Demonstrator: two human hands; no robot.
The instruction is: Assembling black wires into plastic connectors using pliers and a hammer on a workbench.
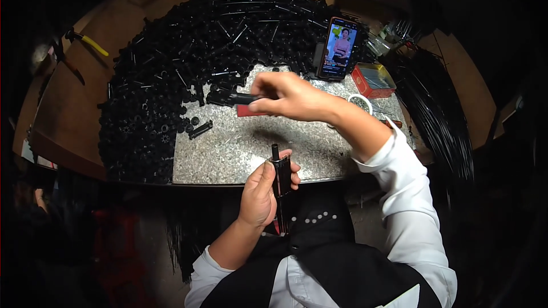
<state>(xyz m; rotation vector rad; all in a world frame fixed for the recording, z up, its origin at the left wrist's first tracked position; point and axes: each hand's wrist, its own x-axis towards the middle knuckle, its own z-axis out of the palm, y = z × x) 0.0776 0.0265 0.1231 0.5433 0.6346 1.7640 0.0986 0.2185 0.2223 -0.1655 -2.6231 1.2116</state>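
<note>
My left hand [258, 199] is closed around a slim black assembly [282, 175], held upright at the table's front edge. A short black tube [275, 152] sticks up from its top, and thin dark strands show along its side. Farther out over the table, my right hand [294, 98] is bent with thumb and fingers around a dark tube-shaped part [244, 98]; motion blurs that part. A flat red piece [249, 110] lies just under this hand. Beside it spreads a big heap of small black plastic parts [188, 40].
A lit phone [341, 48] stands propped at the back right. Next to it are a red box [374, 80] and a white ring [361, 102]. Long black strands [439, 114] hang over the right edge. A yellow-handled tool [94, 45] lies at far left.
</note>
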